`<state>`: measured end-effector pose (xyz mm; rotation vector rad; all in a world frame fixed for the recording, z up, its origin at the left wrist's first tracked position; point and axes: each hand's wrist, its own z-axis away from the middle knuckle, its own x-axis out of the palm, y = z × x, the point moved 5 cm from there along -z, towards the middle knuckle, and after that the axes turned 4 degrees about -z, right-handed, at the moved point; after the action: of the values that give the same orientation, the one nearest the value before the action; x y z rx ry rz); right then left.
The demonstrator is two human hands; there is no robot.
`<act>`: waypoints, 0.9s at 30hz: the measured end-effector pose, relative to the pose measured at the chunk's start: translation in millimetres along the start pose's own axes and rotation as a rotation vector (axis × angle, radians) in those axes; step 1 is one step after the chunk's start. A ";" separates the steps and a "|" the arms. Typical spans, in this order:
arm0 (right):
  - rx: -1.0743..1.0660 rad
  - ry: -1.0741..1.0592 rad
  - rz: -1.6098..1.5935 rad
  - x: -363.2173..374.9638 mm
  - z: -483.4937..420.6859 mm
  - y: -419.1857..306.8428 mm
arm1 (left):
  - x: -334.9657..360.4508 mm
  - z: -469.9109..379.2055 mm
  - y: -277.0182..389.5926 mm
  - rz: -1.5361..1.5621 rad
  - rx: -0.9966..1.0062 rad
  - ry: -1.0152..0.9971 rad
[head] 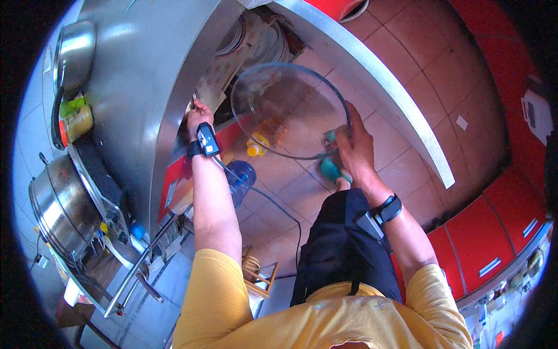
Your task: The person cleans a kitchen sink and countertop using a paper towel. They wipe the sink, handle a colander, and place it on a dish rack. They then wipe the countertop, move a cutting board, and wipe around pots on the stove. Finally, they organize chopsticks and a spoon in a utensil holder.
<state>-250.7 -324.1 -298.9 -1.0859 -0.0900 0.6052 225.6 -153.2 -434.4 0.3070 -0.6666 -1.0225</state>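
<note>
My right hand (358,141) grips the rim of a large round transparent lid or bowl (290,111), which hangs tilted over the tiled floor. Through it a yellow-capped bottle (256,146) shows on the floor. My left hand (200,114) is at the edge of the metal counter, its fingers closed on a small metallic thing that is mostly hidden. Beyond both hands lies an opened cabinet space with stacked plates (233,39) inside. An open door with a pale edge (370,56) stands to the right of the lid or bowl.
A metal counter (130,56) runs along the left, bearing a steel pan (78,52) and a jar (78,123). A steel steamer pot (65,209) stands lower left. A blue water jug (240,181) is on the floor. Red cabinets (484,240) line the right side.
</note>
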 end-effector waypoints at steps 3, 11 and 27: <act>-0.001 -0.004 -0.007 3.0 0.6 -1.7 | 3.7 30.7 -10.7 -0.023 0.010 -0.010; 0.021 -0.009 0.010 7.2 2.8 -6.6 | 3.1 133.9 -44.6 -0.218 0.062 -0.104; -0.280 -0.040 -0.034 116.3 -44.5 -37.9 | -9.2 223.1 -60.8 -0.356 0.034 -0.149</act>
<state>-121.8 -313.4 -313.6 -1.3401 -0.2333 0.5949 37.8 -161.1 -299.6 0.3907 -0.7813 -1.3843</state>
